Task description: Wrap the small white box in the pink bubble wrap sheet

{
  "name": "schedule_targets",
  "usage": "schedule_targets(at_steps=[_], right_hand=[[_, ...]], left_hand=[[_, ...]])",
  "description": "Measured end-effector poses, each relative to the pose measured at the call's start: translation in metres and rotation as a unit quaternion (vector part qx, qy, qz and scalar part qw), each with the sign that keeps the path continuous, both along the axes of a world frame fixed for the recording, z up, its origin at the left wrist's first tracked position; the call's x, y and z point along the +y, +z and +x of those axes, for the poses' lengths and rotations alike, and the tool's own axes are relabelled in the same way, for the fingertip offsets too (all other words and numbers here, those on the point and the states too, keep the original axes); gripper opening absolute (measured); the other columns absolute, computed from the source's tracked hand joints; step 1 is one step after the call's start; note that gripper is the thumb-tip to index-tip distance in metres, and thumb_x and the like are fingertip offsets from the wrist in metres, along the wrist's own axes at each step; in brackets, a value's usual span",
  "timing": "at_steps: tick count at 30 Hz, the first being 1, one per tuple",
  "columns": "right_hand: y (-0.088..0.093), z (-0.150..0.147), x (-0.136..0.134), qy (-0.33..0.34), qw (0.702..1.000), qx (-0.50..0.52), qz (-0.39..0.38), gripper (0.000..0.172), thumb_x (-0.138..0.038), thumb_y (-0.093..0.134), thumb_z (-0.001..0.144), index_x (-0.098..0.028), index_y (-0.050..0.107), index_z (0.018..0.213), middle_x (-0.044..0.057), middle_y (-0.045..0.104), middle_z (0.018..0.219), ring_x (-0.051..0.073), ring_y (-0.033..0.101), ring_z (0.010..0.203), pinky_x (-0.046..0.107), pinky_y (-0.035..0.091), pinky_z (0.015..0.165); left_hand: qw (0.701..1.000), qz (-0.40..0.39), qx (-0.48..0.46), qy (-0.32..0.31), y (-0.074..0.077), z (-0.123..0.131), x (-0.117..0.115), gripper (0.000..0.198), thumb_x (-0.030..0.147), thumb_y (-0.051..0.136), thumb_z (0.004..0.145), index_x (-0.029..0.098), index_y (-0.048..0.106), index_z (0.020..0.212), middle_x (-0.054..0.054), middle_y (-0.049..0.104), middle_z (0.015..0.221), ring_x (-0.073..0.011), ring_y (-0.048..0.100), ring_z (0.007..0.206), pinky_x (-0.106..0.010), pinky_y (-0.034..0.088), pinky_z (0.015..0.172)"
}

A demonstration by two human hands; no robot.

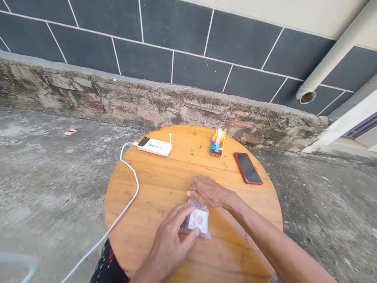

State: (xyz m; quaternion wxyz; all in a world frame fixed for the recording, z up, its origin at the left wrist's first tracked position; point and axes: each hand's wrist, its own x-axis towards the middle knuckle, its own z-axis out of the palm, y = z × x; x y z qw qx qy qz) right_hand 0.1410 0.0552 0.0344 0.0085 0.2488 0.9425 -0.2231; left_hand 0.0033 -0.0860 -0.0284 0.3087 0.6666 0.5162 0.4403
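A small packet in clear, crinkled plastic (199,220) lies on the round wooden table (153,184). It has a white face with red print. My left hand (172,237) grips the packet from the left, fingers on its far side and thumb at its near edge. At the packet's far end is my right hand (207,191), its fingers bent and pressed together close to the tabletop. Whatever those fingers hold, if anything, is hidden beneath them.
A white device (154,146) with a white cable (138,184) is at the table's far left. A tape dispenser (217,142) stands at the back, and a red-edged phone (248,168) lies on the right. A stone ledge (147,104) runs behind the table.
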Motion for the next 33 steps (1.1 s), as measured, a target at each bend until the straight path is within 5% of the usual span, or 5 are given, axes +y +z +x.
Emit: schedule_targets(at_steps=[7,14,25,33], right_hand=[[-0.009,0.020,0.006,-0.100,0.988,0.028,-0.116,0.019,-0.029,0.050,0.088,-0.016,0.061,0.078,0.000,0.059,0.071,0.012,0.049,0.062,0.023,0.039,0.058],[-0.018,0.039,0.002,-0.180,0.956,0.116,-0.198,0.019,-0.029,0.054,0.083,-0.015,0.065,0.088,0.003,0.065,0.082,0.014,0.058,0.072,0.024,0.045,0.065],[-0.030,0.036,-0.001,-0.211,0.930,0.199,-0.225,0.010,-0.022,0.058,0.077,-0.015,0.063,0.072,-0.003,0.054,0.064,0.009,0.047,0.059,0.020,0.036,0.056],[-0.019,0.034,-0.017,-0.215,0.919,0.205,-0.260,0.014,-0.027,0.058,0.077,-0.015,0.063,0.071,-0.001,0.059,0.065,0.011,0.051,0.060,0.021,0.039,0.057]], left_hand=[[1.000,0.009,0.001,0.006,-0.003,-0.001,0.000,0.043,0.011,0.056,0.076,0.025,0.054,0.117,-0.006,0.059,0.120,-0.0209,0.057,0.111,-0.032,0.051,0.090],[1.000,0.010,-0.001,0.017,-0.002,0.000,-0.001,0.043,0.012,0.057,0.077,0.027,0.055,0.116,-0.006,0.061,0.119,-0.0212,0.061,0.105,-0.031,0.054,0.084],[0.998,0.020,0.030,0.043,-0.010,0.008,-0.007,0.040,0.016,0.051,0.084,0.024,0.048,0.122,-0.010,0.054,0.126,-0.0234,0.054,0.117,-0.038,0.050,0.094],[1.000,-0.016,0.011,0.009,-0.005,0.004,-0.006,0.035,0.019,0.048,0.087,0.025,0.048,0.121,-0.011,0.052,0.126,-0.0236,0.054,0.115,-0.038,0.051,0.092]])
